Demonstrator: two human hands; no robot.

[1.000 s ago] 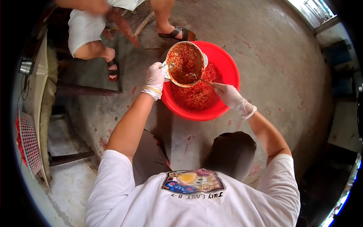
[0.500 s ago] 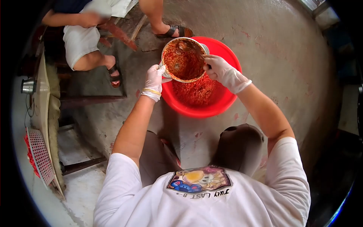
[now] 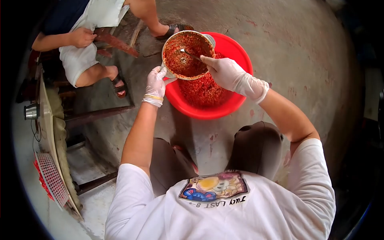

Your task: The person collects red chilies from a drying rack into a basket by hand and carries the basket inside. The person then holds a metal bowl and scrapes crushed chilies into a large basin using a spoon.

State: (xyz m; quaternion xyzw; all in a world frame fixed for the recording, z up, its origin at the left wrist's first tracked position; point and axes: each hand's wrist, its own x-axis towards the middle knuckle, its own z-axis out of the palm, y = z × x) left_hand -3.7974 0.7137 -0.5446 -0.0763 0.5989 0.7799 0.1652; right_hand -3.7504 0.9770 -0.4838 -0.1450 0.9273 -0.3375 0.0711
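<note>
My left hand (image 3: 155, 85), in a clear glove with a yellow band at the wrist, is closed on the side handle of a round metal pot (image 3: 163, 57). The pot is tilted over the red basin (image 3: 241, 56), and chopped red chili coats its inside. A small metal knob shows at the pot's bottom. My right hand (image 3: 230, 77), gloved too, is closed around a metal spoon (image 3: 192, 55) whose tip is inside the pot. Below the pot, a heap of chopped red chili (image 3: 204, 93) lies in the basin.
A seated person (image 3: 82, 38) in sandals is at the upper left, one foot close behind the pot. A wooden stool (image 3: 118, 43) is beside them. At the left are a table edge (image 3: 50, 120), a metal cup (image 3: 31, 112) and a perforated basket (image 3: 52, 176) by red pieces.
The spoon has moved and now shows clearly inside the pot, where more of the bottom is visible. My right hand has turned. The other person's hand is lower and no longer blurred.
</note>
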